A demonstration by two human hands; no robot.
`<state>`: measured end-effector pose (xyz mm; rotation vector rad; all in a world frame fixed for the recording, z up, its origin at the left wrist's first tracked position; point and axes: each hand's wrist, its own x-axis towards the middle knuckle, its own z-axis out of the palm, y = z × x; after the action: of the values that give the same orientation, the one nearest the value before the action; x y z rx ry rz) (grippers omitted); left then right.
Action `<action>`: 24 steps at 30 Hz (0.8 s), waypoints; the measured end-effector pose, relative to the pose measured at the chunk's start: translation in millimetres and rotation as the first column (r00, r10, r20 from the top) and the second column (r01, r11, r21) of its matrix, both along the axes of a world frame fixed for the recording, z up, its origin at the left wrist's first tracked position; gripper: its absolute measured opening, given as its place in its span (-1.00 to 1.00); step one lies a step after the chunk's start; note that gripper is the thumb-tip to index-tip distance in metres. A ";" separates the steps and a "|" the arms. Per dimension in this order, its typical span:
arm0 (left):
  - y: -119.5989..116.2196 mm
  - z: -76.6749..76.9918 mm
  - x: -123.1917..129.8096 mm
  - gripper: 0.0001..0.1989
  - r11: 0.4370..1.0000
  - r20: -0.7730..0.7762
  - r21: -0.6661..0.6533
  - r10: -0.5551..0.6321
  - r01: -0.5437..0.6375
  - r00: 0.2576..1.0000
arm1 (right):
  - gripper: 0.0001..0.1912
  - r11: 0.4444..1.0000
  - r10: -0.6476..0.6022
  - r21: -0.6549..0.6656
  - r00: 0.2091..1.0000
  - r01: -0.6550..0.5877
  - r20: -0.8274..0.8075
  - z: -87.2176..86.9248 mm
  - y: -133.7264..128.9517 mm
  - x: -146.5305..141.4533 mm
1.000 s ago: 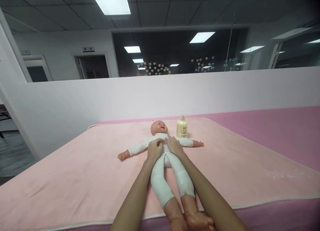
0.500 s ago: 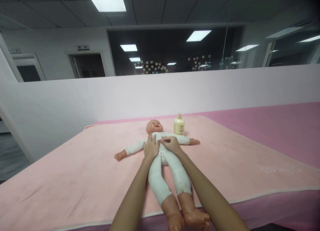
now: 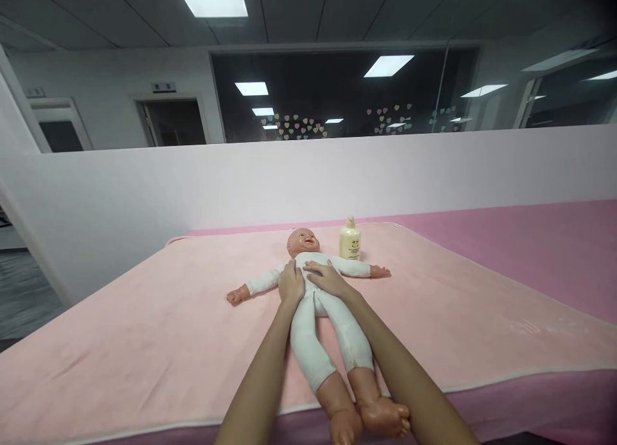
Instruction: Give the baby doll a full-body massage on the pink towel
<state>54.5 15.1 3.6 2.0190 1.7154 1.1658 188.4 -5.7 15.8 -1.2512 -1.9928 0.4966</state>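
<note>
A baby doll (image 3: pixel 304 348) in a white cloth bodysuit lies on its back with its feet toward me and its arms spread. My left hand (image 3: pixel 292 284) rests on the left side of its torso, fingers pointing toward the head and close to each other. Across the belly and chest lies my right hand (image 3: pixel 330 279), its fingers apart and flat on the cloth. Neither hand grasps anything. Just beyond the doll's arm on the right stands a pale yellow pump bottle (image 3: pixel 349 240).
A pink towel (image 3: pixel 168 329) with a white edge lies under the doll on a darker pink padded surface (image 3: pixel 530 239). Behind it runs a low white wall (image 3: pixel 270 181) with glass above. The near edge of the surface is by the doll's feet.
My right hand has opened from curled fingers to flat, spread ones on the doll's torso. The left hand's fingers have drawn closer together. The view has shifted slightly.
</note>
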 end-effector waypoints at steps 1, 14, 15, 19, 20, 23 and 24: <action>0.9 -1.2 -0.4 -0.55 1.000 0.012 0.007 -0.007 0.007 1.000 | -0.61 0.999 -0.041 -0.012 0.998 0.041 0.045 -0.8 1.8 -0.8; -16.8 12.4 6.1 -0.52 0.806 -0.050 0.246 -0.544 0.539 0.837 | -0.45 0.884 -0.463 -0.090 0.828 0.459 -0.316 -32.9 29.0 25.5; -18.4 14.0 8.9 -0.53 0.783 -0.099 0.203 -0.581 0.588 0.808 | -0.45 0.878 -0.469 -0.080 0.811 0.473 -0.351 -35.4 30.2 26.8; -16.5 13.1 14.1 -0.58 0.826 -0.162 0.116 -0.532 0.552 0.831 | -0.51 0.865 -0.465 -0.035 0.772 0.501 -0.433 -40.4 32.6 27.1; -14.8 11.9 14.1 -0.59 0.841 -0.179 0.100 -0.510 0.532 0.841 | -0.53 0.862 -0.463 -0.030 0.763 0.506 -0.452 -40.0 32.2 26.5; -9.7 8.6 13.5 -0.58 0.888 -0.220 0.044 -0.438 0.458 0.872 | -0.59 0.872 -0.409 -0.001 0.727 0.490 -0.552 -33.6 27.9 24.1; -8.4 7.9 13.5 -0.57 0.907 -0.218 0.029 -0.404 0.420 0.888 | -0.62 0.889 -0.359 0.015 0.718 0.458 -0.596 -30.1 25.5 22.7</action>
<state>68.0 6.6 11.5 2.4679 1.2348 0.9125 211.1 19.8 -14.3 -1.2081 -1.1651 0.4153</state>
